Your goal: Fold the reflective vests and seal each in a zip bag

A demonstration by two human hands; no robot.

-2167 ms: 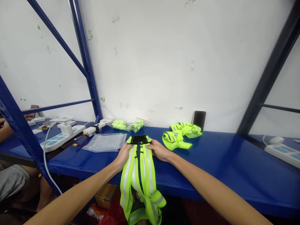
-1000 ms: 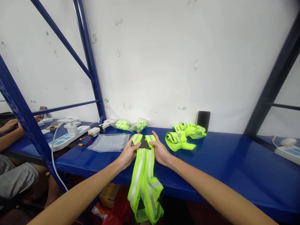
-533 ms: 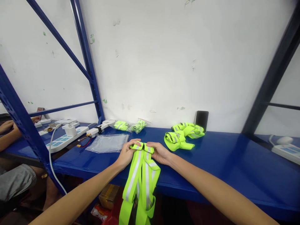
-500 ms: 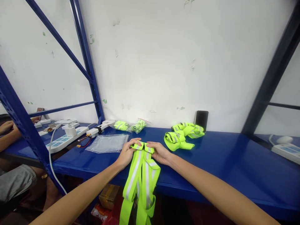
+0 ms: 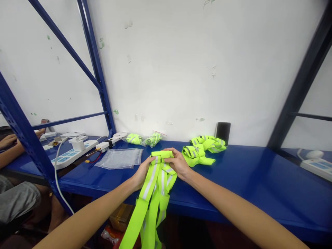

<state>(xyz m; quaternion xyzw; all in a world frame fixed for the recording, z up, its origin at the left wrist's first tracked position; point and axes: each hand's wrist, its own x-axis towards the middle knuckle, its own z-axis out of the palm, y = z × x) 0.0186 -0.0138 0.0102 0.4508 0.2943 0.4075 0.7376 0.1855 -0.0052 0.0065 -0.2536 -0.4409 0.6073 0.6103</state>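
Observation:
A neon-yellow reflective strap harness (image 5: pixel 151 200) with silver stripes hangs over the front edge of the blue table. Its top end is folded into a flat roll between my two hands. My left hand (image 5: pixel 142 173) is closed on the left side of that roll, thumb on top. On the other side, my right hand (image 5: pixel 179 165) grips the roll with its fingers curled behind it. Just beyond my right hand lies a rolled yellow reflective strap (image 5: pixel 195 154), with another bundle (image 5: pixel 209 142) behind it. Clear plastic bags (image 5: pixel 118 159) lie left of my left hand.
Two bagged yellow bundles (image 5: pixel 134 139) rest by the wall. A black phone (image 5: pixel 223 133) leans there too. A power strip (image 5: pixel 75 154) with a white cable sits left, near a blue shelf post (image 5: pixel 26 138). Another person's hand (image 5: pixel 9 141) shows at far left.
The top of the harness has been folded over further into a roll, its plain yellow side now showing. The hanging straps have swung left, and my right hand's fingers have shifted over the roll.

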